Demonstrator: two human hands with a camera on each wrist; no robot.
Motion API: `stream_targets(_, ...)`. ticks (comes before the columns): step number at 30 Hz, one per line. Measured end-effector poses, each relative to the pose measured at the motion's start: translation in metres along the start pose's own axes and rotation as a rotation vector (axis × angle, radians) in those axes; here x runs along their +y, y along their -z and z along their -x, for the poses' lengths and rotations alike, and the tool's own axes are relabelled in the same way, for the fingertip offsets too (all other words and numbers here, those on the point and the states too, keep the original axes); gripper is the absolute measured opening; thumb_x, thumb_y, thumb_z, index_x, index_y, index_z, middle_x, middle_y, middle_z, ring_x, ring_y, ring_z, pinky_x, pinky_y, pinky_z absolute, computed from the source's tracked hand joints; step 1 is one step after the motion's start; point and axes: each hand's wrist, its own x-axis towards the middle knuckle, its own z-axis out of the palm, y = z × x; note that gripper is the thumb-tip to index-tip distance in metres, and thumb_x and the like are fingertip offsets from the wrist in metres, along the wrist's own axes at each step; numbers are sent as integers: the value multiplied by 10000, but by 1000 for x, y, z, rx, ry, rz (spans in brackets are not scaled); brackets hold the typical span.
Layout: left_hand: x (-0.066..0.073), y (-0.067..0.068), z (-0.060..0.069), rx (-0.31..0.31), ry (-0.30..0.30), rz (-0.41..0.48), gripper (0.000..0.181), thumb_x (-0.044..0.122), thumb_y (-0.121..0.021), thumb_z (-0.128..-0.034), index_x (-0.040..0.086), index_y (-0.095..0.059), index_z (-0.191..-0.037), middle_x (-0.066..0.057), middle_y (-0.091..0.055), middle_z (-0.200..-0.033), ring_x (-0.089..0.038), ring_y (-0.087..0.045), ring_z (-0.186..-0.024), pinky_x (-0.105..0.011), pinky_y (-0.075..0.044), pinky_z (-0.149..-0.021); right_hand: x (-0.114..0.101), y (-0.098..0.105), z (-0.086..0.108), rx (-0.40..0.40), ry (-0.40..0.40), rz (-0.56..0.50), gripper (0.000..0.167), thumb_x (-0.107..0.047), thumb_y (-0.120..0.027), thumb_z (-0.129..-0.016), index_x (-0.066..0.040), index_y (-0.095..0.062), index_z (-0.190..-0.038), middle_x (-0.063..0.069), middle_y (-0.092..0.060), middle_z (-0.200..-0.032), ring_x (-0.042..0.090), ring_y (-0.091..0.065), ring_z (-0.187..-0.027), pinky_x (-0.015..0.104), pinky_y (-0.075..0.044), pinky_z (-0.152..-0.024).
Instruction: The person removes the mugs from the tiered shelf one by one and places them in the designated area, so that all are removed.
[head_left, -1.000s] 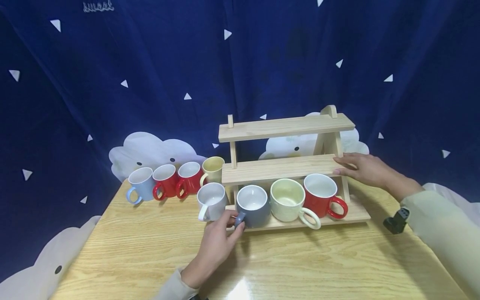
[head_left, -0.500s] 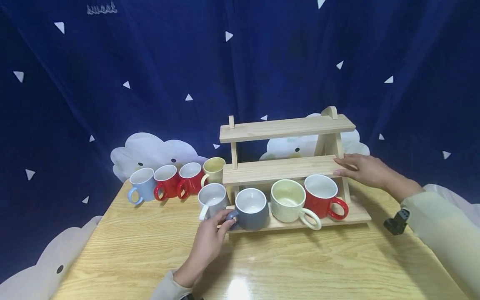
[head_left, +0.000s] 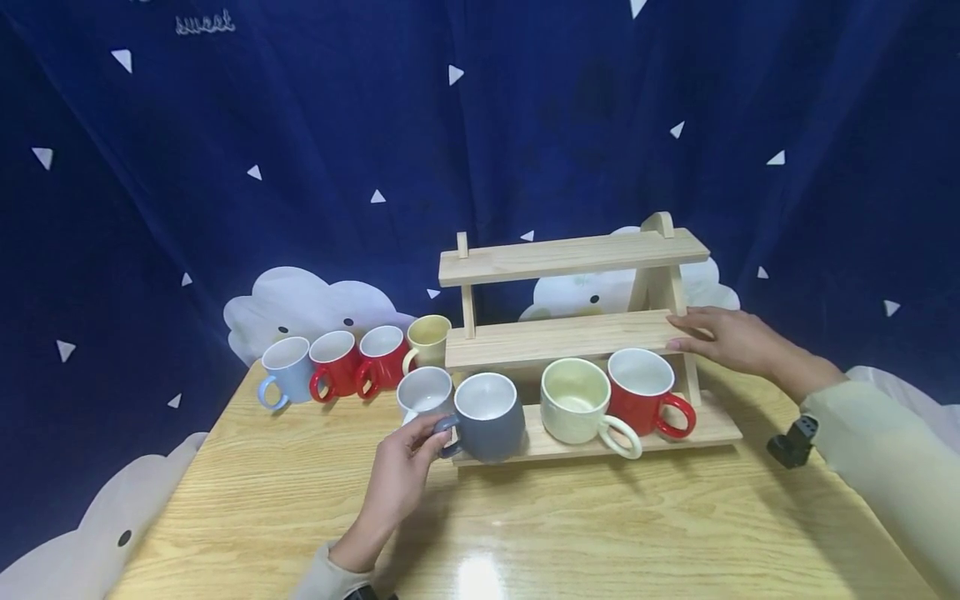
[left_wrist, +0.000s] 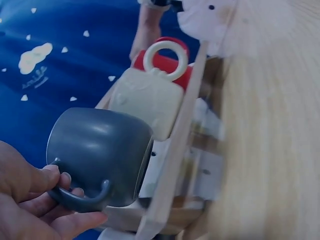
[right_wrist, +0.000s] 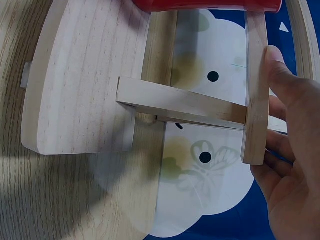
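Left hand: mine (head_left: pixel 397 467), pinching the handle of the dark grey-blue mug between thumb and fingers; the left wrist view shows my thumb on one side of the handle and fingers on the other.
Dark grey-blue mug: in my left hand (head_left: pixel 491 427), opening upward, handle toward me on the left; it is at the front left end of the bottom board (head_left: pixel 708 421), and I cannot tell whether its base touches the wood.
Right hand: mine (head_left: pixel 727 340), gripping the right end of the middle board (head_left: pixel 555 340), thumb at the front edge, other fingers farther back.
Wooden rack: three stepped boards, the top board (head_left: pixel 570 255) highest and farthest back, all standing on the worktop (head_left: pixel 600 525).
Cream mug: upright on the bottom board (head_left: pixel 573 408), right of the dark mug with a gap between, handle toward me and to the right.
Red mug on the rack: just beside the cream one (head_left: pixel 637 404), handle to the right.
Pale grey mug: behind my left hand (head_left: pixel 422 388), partly hidden by the dark mug.
Back row, left of the rack: light blue mug (head_left: pixel 291 373), two red mugs (head_left: pixel 337 368), yellow mug (head_left: pixel 429 335), all opening upward.
Backdrop: dark blue curtain (head_left: pixel 337 117) with white triangles and clouds.
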Motion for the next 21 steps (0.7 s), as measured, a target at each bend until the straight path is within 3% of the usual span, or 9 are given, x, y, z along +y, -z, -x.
stream_targets(3, 1, 11, -1, 35, 36, -2, 245, 65, -711, -888, 46, -711, -1132, -72, -725, -1008, -235, -684, -962, -295, -579, -781, -1, 1, 0, -4, -2, -2, 685, -556, -562, -941, -74, -493, -1423, 328, -417, -1418, 530, -391, -1282, 685, -333, -1002)
stream_targets(13, -3, 49, -2, 177, 68, -10, 277, 15, -701, -889, 11, -689, -1166, -132, -720, -1032, -276, -683, -990, -303, -573, -792, -3, 3, 0, 2, -5, -29, 703, -578, -563, -929, -71, -510, -1414, 316, -426, -1420, 524, -392, -1285, 680, -331, -1008)
stream_targets(17, -7, 62, -1, 224, 73, -37, 278, 30, -694, -899, 9, -685, -1176, -142, -715, -1052, -275, -679, -1002, -248, -565, -781, -2, 3, 1, 7, 0, -31, 690, -563, -566, -935, -70, -509, -1414, 313, -428, -1421, 520, -396, -1285, 676, -335, -1007)
stream_targets(21, -11, 73, 0, 274, 77, -57, 250, 45, -680, -915, 9, -690, -1162, -140, -713, -1057, -185, -678, -978, -167, -546, -756, -2, 2, 2, 14, 18, -23, 656, -527, -575, -946, -69, -512, -1411, 309, -431, -1420, 515, -403, -1283, 665, -341, -1010)
